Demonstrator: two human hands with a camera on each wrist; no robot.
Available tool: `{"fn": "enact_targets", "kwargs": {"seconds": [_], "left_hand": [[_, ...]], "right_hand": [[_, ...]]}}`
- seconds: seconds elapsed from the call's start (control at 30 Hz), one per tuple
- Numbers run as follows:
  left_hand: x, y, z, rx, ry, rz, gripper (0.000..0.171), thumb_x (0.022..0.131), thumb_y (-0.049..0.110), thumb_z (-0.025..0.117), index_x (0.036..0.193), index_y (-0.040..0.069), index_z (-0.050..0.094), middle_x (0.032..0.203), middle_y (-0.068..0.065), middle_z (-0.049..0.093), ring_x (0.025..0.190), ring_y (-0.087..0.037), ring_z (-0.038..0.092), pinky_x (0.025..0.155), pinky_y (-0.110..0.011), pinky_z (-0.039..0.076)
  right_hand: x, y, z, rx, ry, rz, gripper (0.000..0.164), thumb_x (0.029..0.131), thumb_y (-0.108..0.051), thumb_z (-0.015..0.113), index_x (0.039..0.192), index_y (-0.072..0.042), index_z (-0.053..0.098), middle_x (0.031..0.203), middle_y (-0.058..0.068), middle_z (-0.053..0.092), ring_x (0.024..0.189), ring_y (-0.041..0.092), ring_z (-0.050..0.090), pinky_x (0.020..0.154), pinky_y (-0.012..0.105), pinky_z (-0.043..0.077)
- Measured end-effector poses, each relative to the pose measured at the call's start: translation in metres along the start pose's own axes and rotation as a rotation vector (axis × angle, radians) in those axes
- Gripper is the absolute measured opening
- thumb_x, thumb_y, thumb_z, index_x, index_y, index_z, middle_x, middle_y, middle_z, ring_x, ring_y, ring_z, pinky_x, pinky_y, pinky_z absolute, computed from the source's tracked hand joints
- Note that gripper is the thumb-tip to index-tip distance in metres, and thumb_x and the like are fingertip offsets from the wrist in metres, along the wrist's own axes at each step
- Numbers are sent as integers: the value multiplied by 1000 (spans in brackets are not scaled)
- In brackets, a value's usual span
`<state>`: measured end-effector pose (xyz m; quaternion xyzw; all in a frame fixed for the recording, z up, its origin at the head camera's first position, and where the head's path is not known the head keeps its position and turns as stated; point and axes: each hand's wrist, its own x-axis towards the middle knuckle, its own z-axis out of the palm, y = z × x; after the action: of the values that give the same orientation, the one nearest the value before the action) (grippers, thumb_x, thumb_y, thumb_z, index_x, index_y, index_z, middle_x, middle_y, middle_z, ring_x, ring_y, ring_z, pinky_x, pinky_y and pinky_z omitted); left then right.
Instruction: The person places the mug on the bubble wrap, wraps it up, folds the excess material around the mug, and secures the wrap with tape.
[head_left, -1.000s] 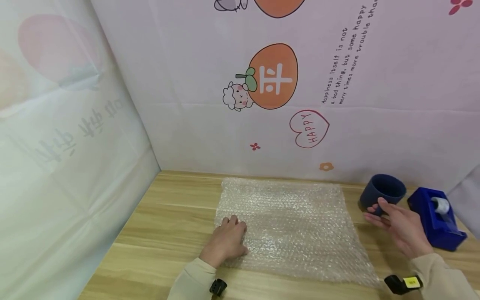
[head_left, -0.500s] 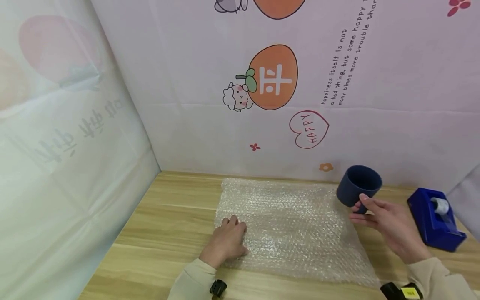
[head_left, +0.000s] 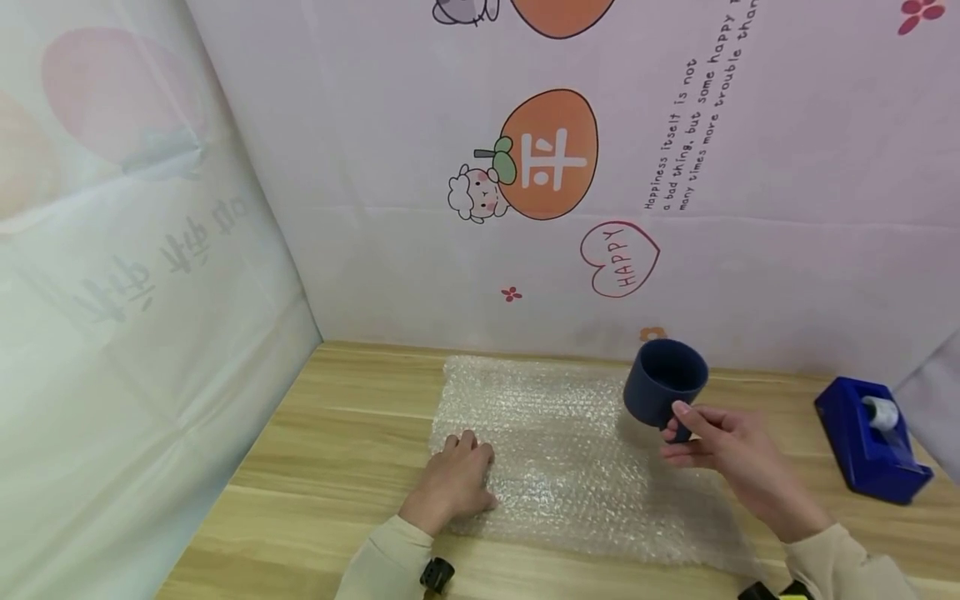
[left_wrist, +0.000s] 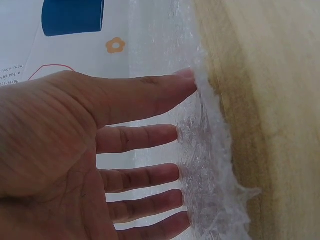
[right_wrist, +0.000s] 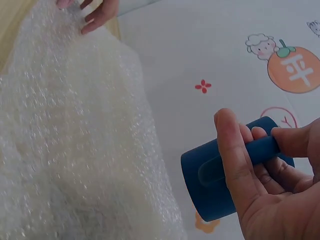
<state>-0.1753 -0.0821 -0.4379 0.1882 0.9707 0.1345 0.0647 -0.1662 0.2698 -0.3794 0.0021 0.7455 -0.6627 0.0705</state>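
A dark blue mug (head_left: 651, 390) hangs in the air over the right part of a bubble wrap sheet (head_left: 555, 450). My right hand (head_left: 738, 462) grips the mug by its handle, thumb on top, as the right wrist view shows with the mug (right_wrist: 202, 195) lying sideways in the picture. My left hand (head_left: 453, 483) rests on the left edge of the sheet. In the left wrist view its straight fingertips and thumb touch the bubble wrap (left_wrist: 205, 150) and hold nothing.
A blue tape dispenser (head_left: 866, 442) with a roll of clear tape stands at the right of the wooden table (head_left: 300, 467). Behind the table rises a printed white cloth (head_left: 405, 275), and another cloth (head_left: 150, 375) hangs at the left.
My right hand has lifted the mug off the table beside the tape dispenser and carried it left, over the bubble wrap. The left hand has stayed in place.
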Motion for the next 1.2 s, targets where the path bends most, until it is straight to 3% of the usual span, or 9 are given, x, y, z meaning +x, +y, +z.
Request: {"fn": "enact_targets", "kwargs": {"seconds": [0.13, 0.43, 1.2], "left_hand": [[-1, 0, -1, -9, -3, -1, 48, 75, 31, 90, 113, 9, 69, 110, -9, 57, 97, -25, 51, 74, -40, 50], [-1, 1, 0, -13, -2, -9, 48, 75, 31, 90, 113, 9, 69, 110, -9, 57, 96, -24, 51, 74, -40, 50], [2, 0, 1, -20, 6, -7, 47, 74, 30, 91, 110, 9, 69, 106, -7, 57, 93, -23, 50, 72, -40, 49]], "right_hand": [[-1, 3, 13, 33, -45, -41, 40, 106, -24, 55, 100, 15, 62, 91, 14, 67, 80, 27, 75, 76, 43, 60], [-1, 11, 33, 31, -135, -53, 41, 107, -24, 55, 100, 16, 60, 93, 17, 66, 80, 30, 74, 76, 45, 60], [7, 21, 72, 48, -223, 7, 44, 105, -26, 58, 108, 18, 60, 95, 16, 66, 81, 30, 74, 77, 45, 60]]}}
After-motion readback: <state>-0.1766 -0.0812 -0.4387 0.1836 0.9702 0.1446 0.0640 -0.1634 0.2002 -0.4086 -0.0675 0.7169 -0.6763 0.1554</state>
